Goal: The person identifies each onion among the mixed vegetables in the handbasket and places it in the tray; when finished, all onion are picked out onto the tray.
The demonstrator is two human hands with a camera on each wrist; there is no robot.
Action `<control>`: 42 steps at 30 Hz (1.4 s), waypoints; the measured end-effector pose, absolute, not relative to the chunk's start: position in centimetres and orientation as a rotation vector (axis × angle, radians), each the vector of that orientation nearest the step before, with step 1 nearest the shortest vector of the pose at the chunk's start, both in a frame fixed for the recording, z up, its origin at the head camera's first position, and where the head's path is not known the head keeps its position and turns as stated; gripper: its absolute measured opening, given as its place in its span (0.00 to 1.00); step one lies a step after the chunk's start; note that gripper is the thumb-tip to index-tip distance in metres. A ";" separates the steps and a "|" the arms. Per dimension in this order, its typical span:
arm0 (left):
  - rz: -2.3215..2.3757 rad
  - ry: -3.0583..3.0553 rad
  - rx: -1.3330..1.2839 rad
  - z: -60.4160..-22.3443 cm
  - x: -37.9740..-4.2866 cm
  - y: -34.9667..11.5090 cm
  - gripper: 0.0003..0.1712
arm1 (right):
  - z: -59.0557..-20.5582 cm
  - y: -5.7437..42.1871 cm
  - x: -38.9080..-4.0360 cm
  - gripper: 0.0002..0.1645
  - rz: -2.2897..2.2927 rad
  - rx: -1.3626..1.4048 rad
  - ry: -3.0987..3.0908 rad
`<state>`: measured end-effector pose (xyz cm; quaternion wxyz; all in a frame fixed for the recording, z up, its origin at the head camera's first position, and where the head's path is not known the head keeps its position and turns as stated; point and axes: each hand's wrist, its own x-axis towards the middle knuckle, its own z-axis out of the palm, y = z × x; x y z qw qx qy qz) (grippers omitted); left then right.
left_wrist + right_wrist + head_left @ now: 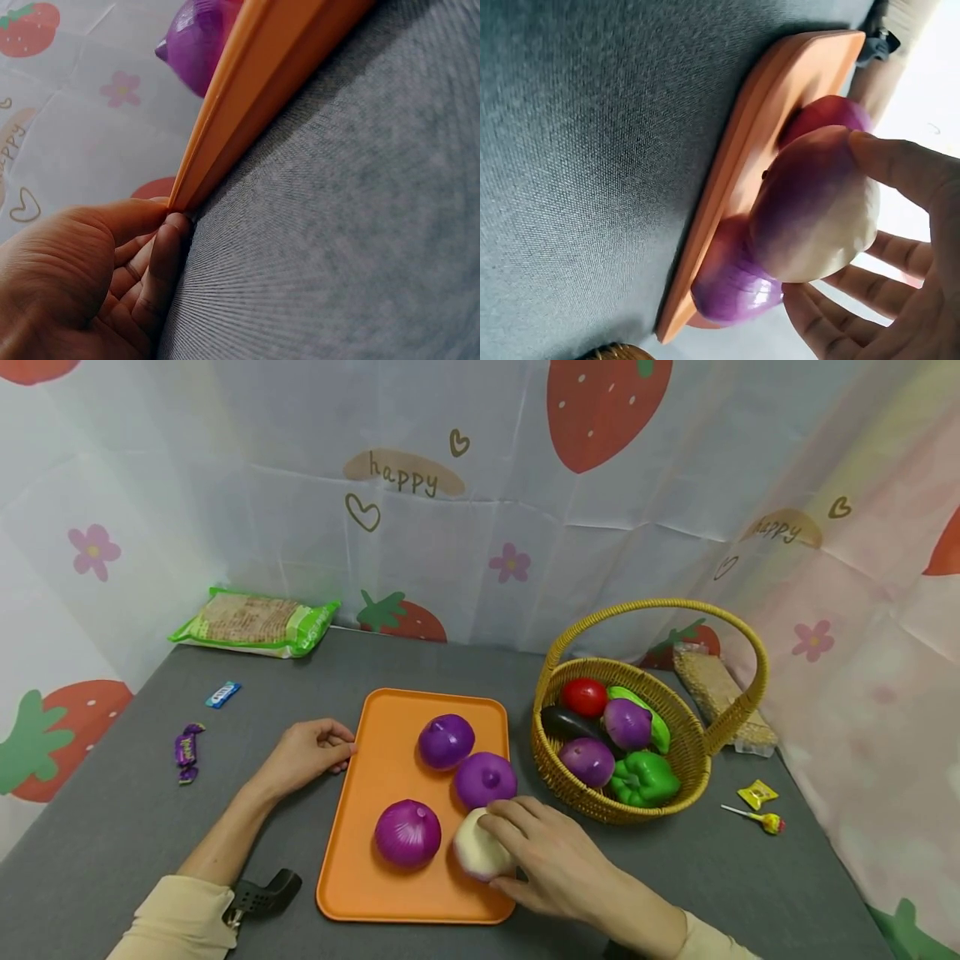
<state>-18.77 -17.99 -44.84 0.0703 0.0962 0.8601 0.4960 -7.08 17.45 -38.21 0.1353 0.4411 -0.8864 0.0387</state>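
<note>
My left hand [306, 757] pinches the left rim of an orange tray [367, 893], thumb on the edge and fingertips beneath it in the left wrist view. At the tray's near right, my right hand [558, 864] grips a round white-and-purple turnip [474, 847] between thumb and fingers. Its purple side [795, 176] shows in the right wrist view. Left of it sits a glossy purple onion [408, 833]. Another purple onion [486, 779] lies just behind the turnip, and a third purple onion [446, 742] is farther back on the tray.
Right of the tray stands a wicker basket [551, 768] with a tall handle, holding a tomato, eggplant, green pepper and other vegetables. Packaged bags [251, 622] lie at the back. Wrapped candies [186, 752] are at the left; a lollipop [768, 823] is at the right.
</note>
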 end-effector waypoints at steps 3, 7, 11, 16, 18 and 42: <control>1.498 2.580 0.295 -44.9 -18.7 -18.0 0.15 | -38.5 17.2 -7.4 0.37 0.093 1.286 -2.576; 1.502 2.564 0.299 -44.8 -18.7 -18.0 0.17 | -38.8 16.9 -7.5 0.37 0.060 1.274 -2.597; 1.499 2.563 0.296 -44.7 -18.6 -17.9 0.17 | -39.0 16.8 -7.5 0.37 0.032 1.247 -2.600; 1.489 2.569 0.290 -44.7 -18.6 -18.0 0.16 | -39.1 16.6 -7.5 0.39 -0.007 1.224 -2.577; 1.492 2.570 0.293 -44.8 -18.6 -18.0 0.15 | -39.1 16.6 -7.6 0.39 -0.013 1.222 -2.572; 1.511 2.561 0.296 -44.9 -18.8 -18.1 0.14 | -38.9 16.4 -7.7 0.39 -0.022 1.258 -2.623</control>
